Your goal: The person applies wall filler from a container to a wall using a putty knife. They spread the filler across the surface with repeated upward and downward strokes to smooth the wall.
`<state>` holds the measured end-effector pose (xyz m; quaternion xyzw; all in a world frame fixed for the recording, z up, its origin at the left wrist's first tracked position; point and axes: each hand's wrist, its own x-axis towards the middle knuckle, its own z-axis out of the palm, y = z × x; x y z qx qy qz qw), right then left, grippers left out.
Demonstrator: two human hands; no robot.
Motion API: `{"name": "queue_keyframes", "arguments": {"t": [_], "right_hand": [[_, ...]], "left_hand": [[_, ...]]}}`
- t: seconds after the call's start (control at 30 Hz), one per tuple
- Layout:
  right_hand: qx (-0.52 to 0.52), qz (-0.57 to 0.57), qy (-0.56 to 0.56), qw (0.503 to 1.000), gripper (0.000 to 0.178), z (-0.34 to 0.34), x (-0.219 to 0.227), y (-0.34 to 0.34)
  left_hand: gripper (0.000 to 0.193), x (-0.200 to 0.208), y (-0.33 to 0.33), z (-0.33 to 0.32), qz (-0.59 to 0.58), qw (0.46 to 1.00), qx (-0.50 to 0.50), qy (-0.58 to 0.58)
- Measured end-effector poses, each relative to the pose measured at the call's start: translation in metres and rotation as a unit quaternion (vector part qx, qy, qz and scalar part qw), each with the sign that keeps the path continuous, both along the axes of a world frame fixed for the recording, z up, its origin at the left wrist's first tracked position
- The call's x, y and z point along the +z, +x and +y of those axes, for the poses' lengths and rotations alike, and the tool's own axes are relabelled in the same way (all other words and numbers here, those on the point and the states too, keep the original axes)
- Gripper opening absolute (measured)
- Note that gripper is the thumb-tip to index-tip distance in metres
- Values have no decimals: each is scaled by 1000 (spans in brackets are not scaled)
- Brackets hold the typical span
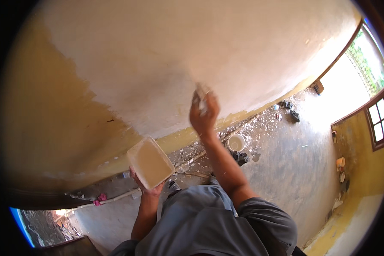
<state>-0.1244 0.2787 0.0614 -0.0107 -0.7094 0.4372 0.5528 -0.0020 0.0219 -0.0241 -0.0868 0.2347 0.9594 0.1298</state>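
My left hand (151,187) grips a square tub (171,165) from below and at its side. The tub is tilted toward me, and a pale beige liquid or paste shows inside. Raised in front of the wall (158,55), my right hand (205,112) has its fingers curled round a small whitish thing (202,90). That thing is smeared by motion, so its kind does not show; its tip is at or very near the wall. Pale coating covers much of the wall, with a ragged edge against the yellow-brown part (42,111) on the left.
On the floor below my right arm stands a white bucket (236,143), with a dark crumpled thing (240,158) beside it. White flakes and debris litter the wall's foot. More dark lumps (294,115) lie farther right, near a bright doorway (345,85). A window (376,119) is at the far right.
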Motion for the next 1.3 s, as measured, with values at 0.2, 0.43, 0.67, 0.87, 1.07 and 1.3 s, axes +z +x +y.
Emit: {"name": "queue_keyframes", "arguments": {"t": [0.2,0.43,0.67,0.87,1.07,1.3], "right_hand": [[-193,214,256,923,27,99,146,-41],[-76,106,370,920,28,97,234,-38],[-130,61,400,905,54,87,79,-54],[-51,-1,442,896,44,89,-52,-36],[-73,-312,327,889,44,133,-165,-5],[-207,-53,13,977,54,72,-15,-44]], "left_hand": [[74,2,8,6,-33,998,4,47],[77,7,11,19,-7,999,-14,45],[79,1,12,21,-26,999,-21,29],[80,2,15,22,-23,998,-46,30],[78,1,14,27,-41,998,-35,22],[75,5,16,31,-13,999,-42,-2]]}}
